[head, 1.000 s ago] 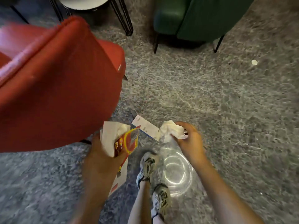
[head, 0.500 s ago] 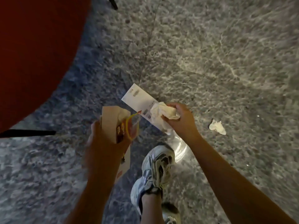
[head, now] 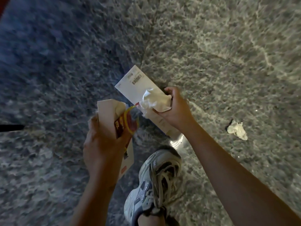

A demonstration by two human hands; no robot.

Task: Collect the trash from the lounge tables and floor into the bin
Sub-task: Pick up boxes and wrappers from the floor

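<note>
Step in hand, as judged: collection of floor litter, mid-task. Both hands loaded; bin not in view.

Left hand (head: pixel 101 144): curled round a beige card sleeve (head: pixel 107 111) and a red-and-yellow wrapper (head: pixel 128 123), with a flat white card (head: pixel 128 154) hanging below toward 6 o'clock.

Right hand (head: pixel 175 110): pinching a crumpled white napkin (head: pixel 154 99) against a long white barcoded slip (head: pixel 135 80). Slip projecting toward 11 o'clock. Clear plastic item (head: pixel 176 141) visible under the wrist at 6 o'clock; too hidden to name, and grip on it not determinable.

Remaining target: crumpled tissue (head: pixel 237 131), loose on the carpet (head: pixel 211 46) at 4 o'clock from the right hand and well apart from it.

Next move, as judged:
1. Bend and reach toward 4 o'clock with the right hand.
2. Free a finger or two without loosening the napkin and slip, or pass that load to the left hand first.
3. Pinch the tissue from above; expect it light and compressible.
4. Watch for the slip sliding out during the reach.

Surface and room: mottled grey carpet, bluish and shaded from 9 to 11 o'clock, brighter from 1 to 3 o'clock. Black furniture leg (head: pixel 11 127) at the 9 o'clock edge. Sliver of red upholstery (head: pixel 2 4) in the 11 o'clock corner. Grey laced trainer (head: pixel 156 176) at 6 o'clock.
</note>
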